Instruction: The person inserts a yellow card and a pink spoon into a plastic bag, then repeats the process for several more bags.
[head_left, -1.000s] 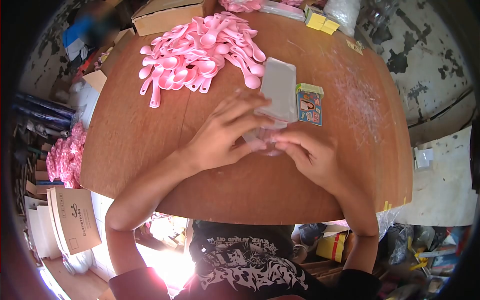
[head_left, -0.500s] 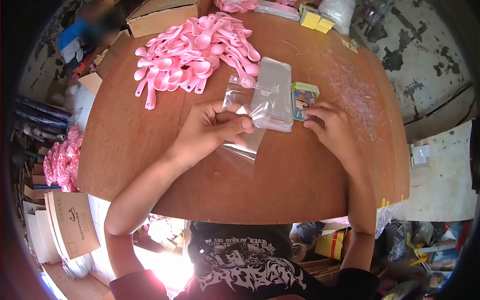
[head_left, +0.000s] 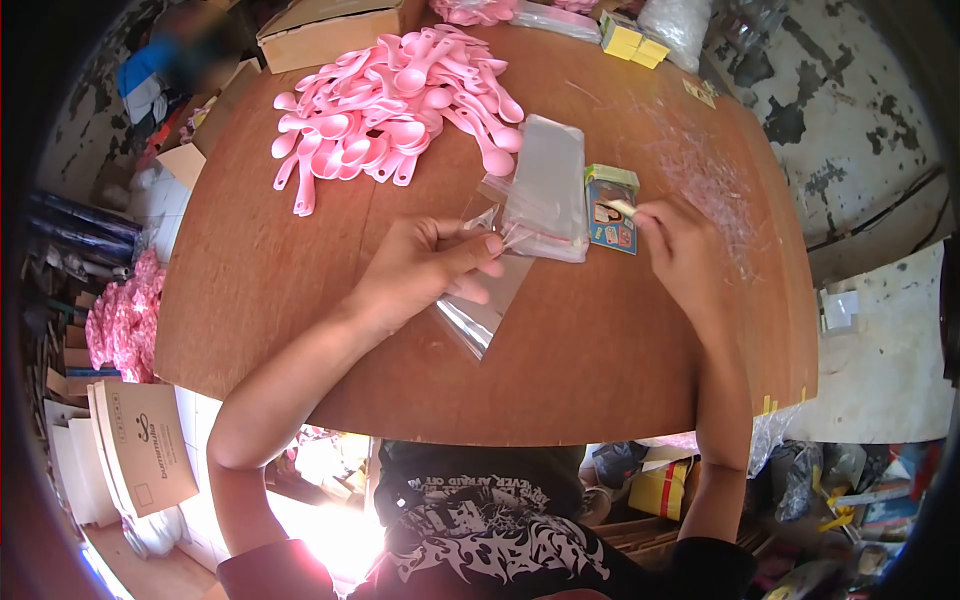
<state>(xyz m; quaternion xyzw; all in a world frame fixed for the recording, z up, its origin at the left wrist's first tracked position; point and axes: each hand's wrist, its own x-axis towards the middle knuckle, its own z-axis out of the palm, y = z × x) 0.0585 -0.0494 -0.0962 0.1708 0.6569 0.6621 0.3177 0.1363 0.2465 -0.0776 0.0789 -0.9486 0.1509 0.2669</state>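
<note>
A clear plastic bag (head_left: 478, 318) is pinched in my left hand (head_left: 430, 265), tilted over the wooden table (head_left: 400, 390). Beyond its fingertips lies a stack of clear bags (head_left: 548, 175). My right hand (head_left: 680, 245) pinches a small card (head_left: 622, 207), seen nearly edge-on, just above a stack of printed cards (head_left: 610, 225) with a blue face. That stack rests against the right side of the bags. A heap of pink spoons (head_left: 390, 105) spreads over the table's far left part, some reaching close to the bag stack.
Thin clear plastic strips (head_left: 710, 190) lie scattered at the right. An open cardboard box (head_left: 330, 35), yellow card stacks (head_left: 632, 42) and a white plastic bundle (head_left: 675, 28) stand at the far edge. Blurred at the upper left is a person (head_left: 190, 50).
My right hand has lifted a card off the stack and moved slightly right. The bag in my left hand has swung, its lower end now hanging nearer me.
</note>
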